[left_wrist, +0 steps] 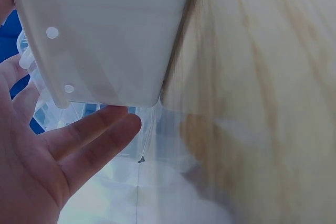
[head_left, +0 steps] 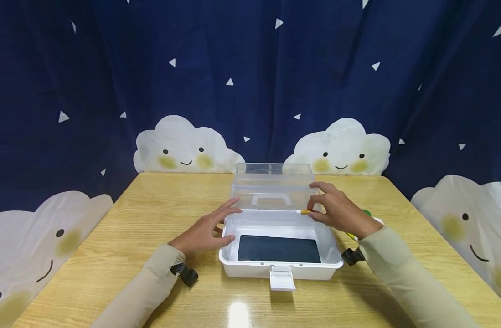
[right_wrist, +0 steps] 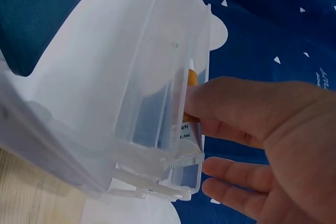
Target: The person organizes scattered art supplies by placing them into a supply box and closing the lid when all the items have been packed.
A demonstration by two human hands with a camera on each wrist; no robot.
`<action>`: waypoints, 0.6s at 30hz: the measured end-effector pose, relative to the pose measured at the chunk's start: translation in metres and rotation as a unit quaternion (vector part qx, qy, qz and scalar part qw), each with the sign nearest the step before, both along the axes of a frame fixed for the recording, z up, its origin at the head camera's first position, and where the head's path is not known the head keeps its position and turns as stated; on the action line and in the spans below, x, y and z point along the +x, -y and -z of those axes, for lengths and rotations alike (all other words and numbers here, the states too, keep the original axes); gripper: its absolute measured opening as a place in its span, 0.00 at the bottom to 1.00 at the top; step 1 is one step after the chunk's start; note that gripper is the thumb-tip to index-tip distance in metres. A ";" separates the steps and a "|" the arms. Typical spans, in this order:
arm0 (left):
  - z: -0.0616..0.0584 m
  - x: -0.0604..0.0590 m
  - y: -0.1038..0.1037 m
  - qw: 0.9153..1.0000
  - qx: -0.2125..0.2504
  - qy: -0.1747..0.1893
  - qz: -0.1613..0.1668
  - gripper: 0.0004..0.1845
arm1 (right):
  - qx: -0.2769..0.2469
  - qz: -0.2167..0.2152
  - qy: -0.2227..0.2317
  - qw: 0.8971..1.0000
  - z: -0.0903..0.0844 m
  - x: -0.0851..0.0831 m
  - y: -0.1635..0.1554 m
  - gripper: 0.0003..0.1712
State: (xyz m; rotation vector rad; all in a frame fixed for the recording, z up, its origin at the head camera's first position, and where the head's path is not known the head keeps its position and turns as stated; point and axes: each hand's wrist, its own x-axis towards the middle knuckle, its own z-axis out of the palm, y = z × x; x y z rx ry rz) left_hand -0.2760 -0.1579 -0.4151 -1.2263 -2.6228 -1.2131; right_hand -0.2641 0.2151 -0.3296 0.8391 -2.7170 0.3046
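Observation:
A white plastic storage box point(head_left: 254, 272) stands on the table with its clear lid point(head_left: 271, 180) raised at the back and its front latch point(head_left: 281, 279) hanging down. Inside lies a flat dark rectangular slab point(head_left: 279, 249). Between thumb and fingers my right hand point(head_left: 341, 212) pinches a small paint tube point(right_wrist: 190, 132) with an orange band and a white tip, at the clear tray point(right_wrist: 152, 103) along the box's back. My left hand point(head_left: 203, 231) is at the box's left end, fingers spread and mostly straight; in the left wrist view its fingertips point(left_wrist: 128, 127) are right at the end wall.
Past my right forearm, partly hidden, lie a green item point(head_left: 367, 212) and a thin yellow item with a white end point(head_left: 351, 236). The wooden table point(head_left: 164, 200) extends to a dark blue curtain point(head_left: 201, 105) with cloud prints at the back and sides.

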 end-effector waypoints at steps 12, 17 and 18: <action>-0.007 0.007 -0.002 1.000 0.012 0.011 0.000 0.34 | 0.032 0.012 -0.004 0.999 -0.002 0.001 0.010 0.07; -0.002 0.003 -0.001 1.000 0.010 0.007 -0.002 0.35 | 0.047 0.023 -0.002 0.999 -0.003 0.001 0.013 0.07; -0.004 0.005 -0.001 1.000 0.011 0.007 -0.004 0.35 | 0.050 0.024 -0.004 0.998 -0.003 0.001 0.013 0.07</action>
